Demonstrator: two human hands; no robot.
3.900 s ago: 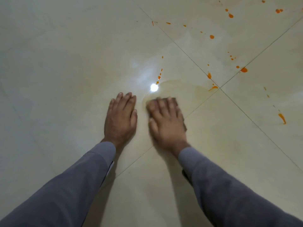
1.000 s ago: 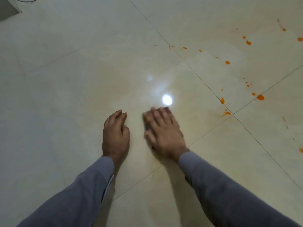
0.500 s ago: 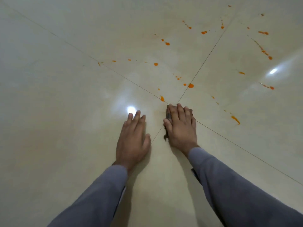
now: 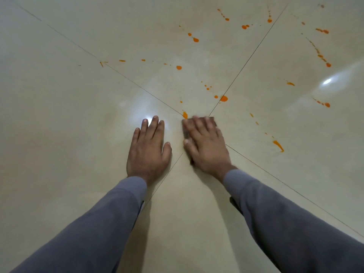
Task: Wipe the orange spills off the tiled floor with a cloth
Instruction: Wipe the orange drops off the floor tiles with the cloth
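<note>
My right hand (image 4: 206, 148) lies flat on a dark brown cloth (image 4: 185, 131), pressing it to the cream tiled floor (image 4: 78, 115) where four tiles meet. Only the cloth's left and far edges show around my fingers. An orange drop (image 4: 185, 115) sits just beyond the cloth's far left corner. A bigger orange spot (image 4: 223, 98) lies further ahead, an orange streak (image 4: 278, 144) to the right, and several more splashes are scattered over the far tiles. My left hand (image 4: 148, 150) rests palm down on the floor beside it, fingers spread, holding nothing.
Dark grout lines cross under my right hand. Two bright light reflections shine on the glossy tiles, one by my left fingertips (image 4: 148, 120), one at the far right (image 4: 327, 81). Grey sleeves cover both forearms.
The view has swung round over the last second. Both hands have shifted toward the tile junction, and my right hand has slid the cloth up to the orange drop.
</note>
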